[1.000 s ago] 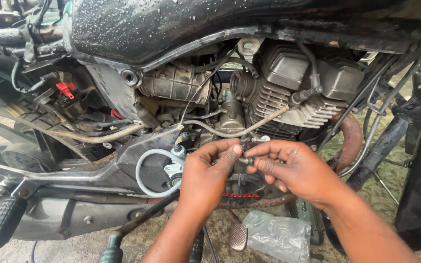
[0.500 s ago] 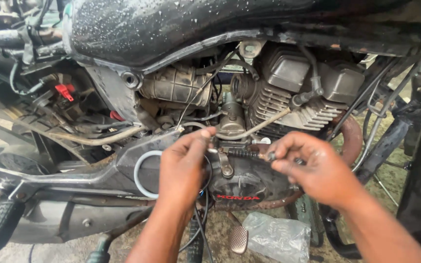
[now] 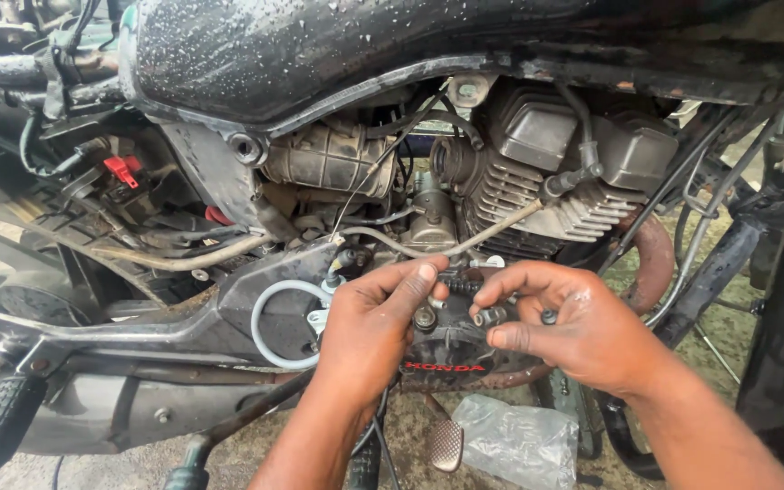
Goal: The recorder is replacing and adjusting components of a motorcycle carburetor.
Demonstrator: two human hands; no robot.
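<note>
Change since the earlier frame: both hands have drawn closer together over the engine cover [image 3: 451, 349].

Left hand [image 3: 369, 327]: thumb and forefinger pinched on a small bolt [image 3: 426, 318] standing on the cover.

Right hand [image 3: 573, 322]: fingertips pressed together on a small dark ribbed part [image 3: 465, 287] and its metal fitting [image 3: 490, 315].

Relation: the ribbed part lies between the two hands, long axis roughly left to right, just above the bolt; the right hand is on it, the left touches just below.

Surroundings: grey cable [image 3: 465, 240] above; white hose [image 3: 269, 313] left; plastic bag [image 3: 519, 443] and foot pedal [image 3: 445, 443] on the ground below.
</note>
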